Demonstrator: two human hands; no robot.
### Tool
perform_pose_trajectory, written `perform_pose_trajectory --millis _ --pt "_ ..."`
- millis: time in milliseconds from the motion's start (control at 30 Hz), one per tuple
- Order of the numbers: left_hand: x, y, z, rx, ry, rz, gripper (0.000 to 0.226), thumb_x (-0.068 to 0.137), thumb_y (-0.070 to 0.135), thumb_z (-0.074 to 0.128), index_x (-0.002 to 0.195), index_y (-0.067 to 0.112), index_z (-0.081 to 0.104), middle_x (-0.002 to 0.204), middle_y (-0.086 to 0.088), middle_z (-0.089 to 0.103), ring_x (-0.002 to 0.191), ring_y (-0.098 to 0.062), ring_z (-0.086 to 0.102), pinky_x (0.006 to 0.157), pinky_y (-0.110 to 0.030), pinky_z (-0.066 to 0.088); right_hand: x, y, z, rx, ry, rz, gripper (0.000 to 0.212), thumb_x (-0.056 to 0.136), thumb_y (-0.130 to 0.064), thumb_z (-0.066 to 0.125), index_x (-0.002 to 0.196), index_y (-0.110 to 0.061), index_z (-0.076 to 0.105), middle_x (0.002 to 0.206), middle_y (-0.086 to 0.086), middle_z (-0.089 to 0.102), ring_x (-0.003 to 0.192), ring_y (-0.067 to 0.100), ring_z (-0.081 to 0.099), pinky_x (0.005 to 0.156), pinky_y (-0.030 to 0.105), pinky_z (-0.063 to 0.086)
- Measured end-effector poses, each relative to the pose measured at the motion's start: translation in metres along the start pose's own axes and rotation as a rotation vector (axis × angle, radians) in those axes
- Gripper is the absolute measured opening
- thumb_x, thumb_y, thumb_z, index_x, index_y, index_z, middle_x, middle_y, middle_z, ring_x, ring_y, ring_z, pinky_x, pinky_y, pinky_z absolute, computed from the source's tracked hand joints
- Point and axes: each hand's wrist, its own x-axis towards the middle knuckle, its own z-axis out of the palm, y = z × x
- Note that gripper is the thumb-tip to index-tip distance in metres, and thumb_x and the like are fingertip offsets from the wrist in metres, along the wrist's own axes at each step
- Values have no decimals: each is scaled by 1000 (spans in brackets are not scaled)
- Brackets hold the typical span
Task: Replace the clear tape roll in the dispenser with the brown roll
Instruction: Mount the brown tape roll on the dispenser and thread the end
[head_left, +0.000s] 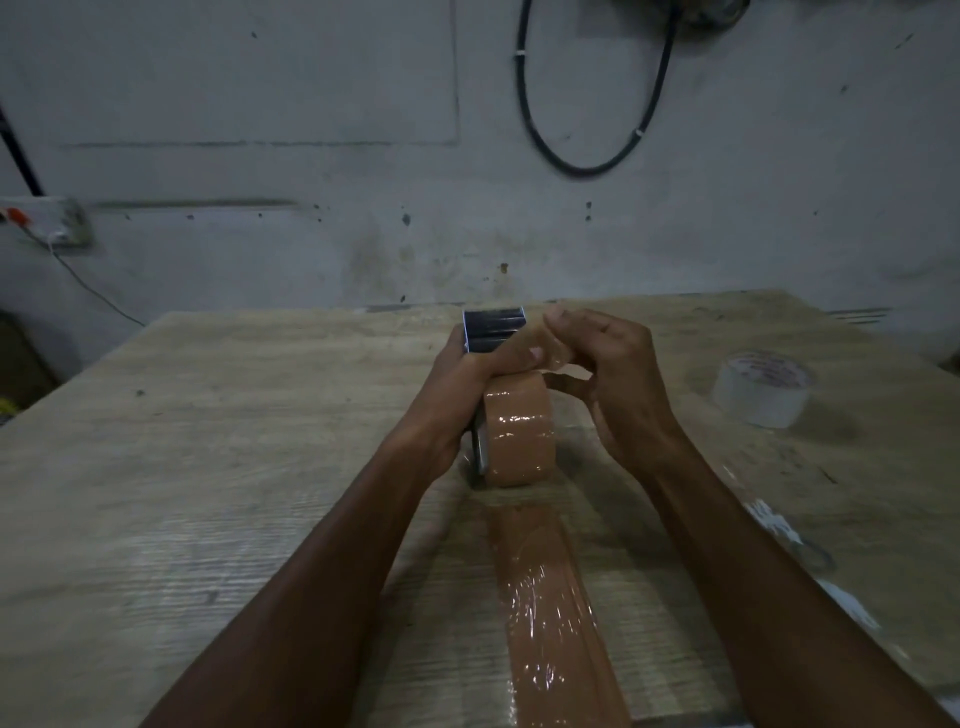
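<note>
The brown tape roll (519, 428) sits upright in the tape dispenser (493, 327), whose dark metal front shows beyond my hands. My left hand (452, 384) grips the dispenser from the left side. My right hand (618, 374) pinches the free end of brown tape (550, 348) near the dispenser's top, thumb against the roll's right side. The clear tape roll (762, 387) lies flat on the table (208, 467) to the right, apart from both hands.
A long strip of brown tape (550, 613) is stuck along the table toward me. Clear tape strips (779, 525) lie under my right forearm. A grey wall (363, 156) with a black cable loop (587, 156) stands behind; a socket board (47, 218) hangs left.
</note>
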Motion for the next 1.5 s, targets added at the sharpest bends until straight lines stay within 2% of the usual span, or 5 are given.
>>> perform_pose_trajectory --millis 400,733,1133,1300,1500 --pt "-1 2 -3 6 -64 -27 62 71 19 82 128 22 57 111 -13 73 88 -25 70 86 -49 56 5 10 -1 -288 160 -92 20 88 -24 71 77 -6 73 64 7 71 49 15 63 46 26 49" --pt "-1 3 -3 -12 -39 -39 58 67 20 81 120 17 57 100 -11 72 83 -25 69 84 -47 57 8 19 -3 -356 146 -20 21 87 -27 72 72 -12 72 65 6 71 56 20 66 53 31 51" --pt "0 0 -3 20 -36 -24 66 67 23 84 127 18 56 105 -9 71 87 -22 69 76 -37 55 7 21 2 -500 169 -154 21 92 -30 65 76 -18 70 71 -1 71 59 7 66 51 18 51" --pt "-1 1 -1 35 -24 -19 67 68 24 85 129 20 56 106 -6 71 86 -17 70 72 -32 55 12 22 0 -590 179 -283 22 92 -32 63 77 -17 69 66 -5 66 64 11 64 59 35 56" --pt "0 0 -3 72 -24 -14 74 65 31 84 131 21 54 116 -11 69 97 -25 69 83 -40 58 15 19 1 -704 135 -454 16 94 -26 62 86 -14 70 71 -12 63 66 -5 58 61 7 44"
